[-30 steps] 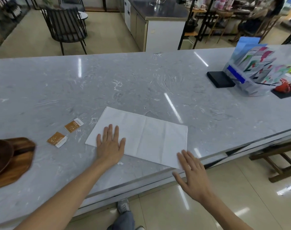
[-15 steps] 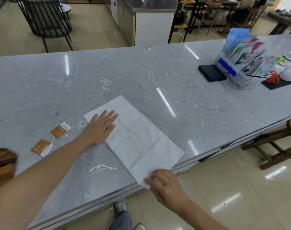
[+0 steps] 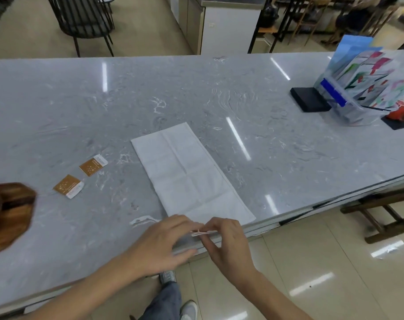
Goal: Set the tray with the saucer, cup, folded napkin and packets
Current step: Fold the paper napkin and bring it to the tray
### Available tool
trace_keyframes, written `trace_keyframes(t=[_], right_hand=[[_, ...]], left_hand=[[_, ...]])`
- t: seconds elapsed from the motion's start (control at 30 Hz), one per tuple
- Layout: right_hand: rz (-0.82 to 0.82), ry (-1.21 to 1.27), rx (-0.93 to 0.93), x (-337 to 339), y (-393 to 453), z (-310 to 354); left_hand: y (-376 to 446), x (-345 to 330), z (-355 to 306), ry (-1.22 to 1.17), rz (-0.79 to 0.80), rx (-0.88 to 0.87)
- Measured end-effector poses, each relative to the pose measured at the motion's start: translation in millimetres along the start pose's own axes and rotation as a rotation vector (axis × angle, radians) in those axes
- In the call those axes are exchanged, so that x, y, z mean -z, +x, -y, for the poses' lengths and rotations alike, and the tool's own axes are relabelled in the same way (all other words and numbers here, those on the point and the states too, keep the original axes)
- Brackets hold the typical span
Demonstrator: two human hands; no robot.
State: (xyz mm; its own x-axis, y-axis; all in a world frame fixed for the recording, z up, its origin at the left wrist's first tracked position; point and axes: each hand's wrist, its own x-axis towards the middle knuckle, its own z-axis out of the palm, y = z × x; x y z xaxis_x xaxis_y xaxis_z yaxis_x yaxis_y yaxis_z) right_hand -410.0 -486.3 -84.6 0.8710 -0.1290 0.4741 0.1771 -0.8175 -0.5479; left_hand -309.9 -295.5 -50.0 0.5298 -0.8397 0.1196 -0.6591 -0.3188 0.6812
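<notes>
From the head camera, a white napkin [image 3: 187, 174] lies spread out flat on the grey marble counter [image 3: 219, 93], running as a long rectangle from its far end near the middle of the counter down to the near edge, where both hands meet it. The left hand [image 3: 164, 245] lies palm down over the counter edge with its fingers curled toward the napkin's near end, and the right hand [image 3: 228, 243] comes in beside it from the right; together their fingertips pinch the near edge of the napkin, which is lifted into a thin folded lip between them (how much of that grip belongs to each hand is hard to tell, as the fingers overlap). To the left of the napkin two brown packets [image 3: 81, 176] with white ends lie flat on the counter, close together but apart from the napkin. Further left, at the frame's edge, sits the wooden tray [image 3: 16, 215], only partly in view, with a dark rounded piece on it that cannot be identified. At the far right of the counter stand a clear brochure holder [image 3: 358, 88], a black box [image 3: 310, 99] just beside it, and a red cup [image 3: 400, 110].
</notes>
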Motion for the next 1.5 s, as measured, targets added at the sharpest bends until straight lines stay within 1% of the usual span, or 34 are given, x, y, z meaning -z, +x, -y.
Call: trace_keyframes(t=[0.07,0.1,0.17,0.23,0.33,0.47,0.6,0.67,0.73,0.9,1.03,1.13,1.2,1.3,1.4,1.5], right_hand=[[0.023,0.017,-0.005,1.4,2.3,4.2],[0.044,0.024,0.002,1.9,2.7,5.1],[0.093,-0.003,0.036,4.4,3.2,2.2],[0.133,-0.088,0.049,12.5,5.5,-7.3],[0.146,-0.128,-0.025,34.8,10.3,-24.8],[0.181,0.016,-0.108,70.2,20.3,-30.7],[0.19,0.196,-0.149,96.0,36.7,-13.0],[0.163,0.289,-0.16,103.2,47.1,-2.0],[0.11,0.395,-0.197,104.7,60.9,4.4],[0.027,0.607,-0.313,79.3,110.3,1.5],[-0.004,0.696,-0.37,47.7,151.0,-9.0],[-0.011,0.705,-0.422,22.8,178.8,-23.5],[-0.004,0.696,-0.459,5.2,193.6,-36.1],[0.037,0.639,-0.533,-22.8,208.3,-61.4],[0.098,0.574,-0.616,-49.0,214.1,-85.5],[0.145,0.463,-0.661,-70.2,213.0,-103.1]], left_hand=[[-6.1,-1.5,-0.8,-0.014,-0.153,0.059],[-7.7,-0.9,0.1,-0.012,-0.203,0.075],[-11.0,1.5,2.3,-0.049,-0.256,0.084],[-16.3,6.8,4.9,-0.121,-0.29,0.1],[-28.3,18.3,7.3,-0.163,-0.361,0.14],[-49.1,36.1,1.7,-0.22,-0.474,0.164],[-61.4,54.1,-12.8,-0.271,-0.562,0.121],[-61.9,65.9,-18.2,-0.297,-0.603,0.116],[-59.0,77.2,-17.0,-0.337,-0.65,0.122],[-30.5,100.9,14.7,-0.441,-0.786,0.23],[-1.6,107.6,59.1,-0.47,-0.806,0.336],[18.4,111.2,92.3,-0.504,-0.824,0.426],[32.3,111.5,112.8,-0.507,-0.799,0.463],[51.3,107.8,142.5,-0.485,-0.734,0.549],[66.2,98.4,167.1,-0.408,-0.648,0.625],[73.4,89.6,183.1,-0.36,-0.656,0.717]])
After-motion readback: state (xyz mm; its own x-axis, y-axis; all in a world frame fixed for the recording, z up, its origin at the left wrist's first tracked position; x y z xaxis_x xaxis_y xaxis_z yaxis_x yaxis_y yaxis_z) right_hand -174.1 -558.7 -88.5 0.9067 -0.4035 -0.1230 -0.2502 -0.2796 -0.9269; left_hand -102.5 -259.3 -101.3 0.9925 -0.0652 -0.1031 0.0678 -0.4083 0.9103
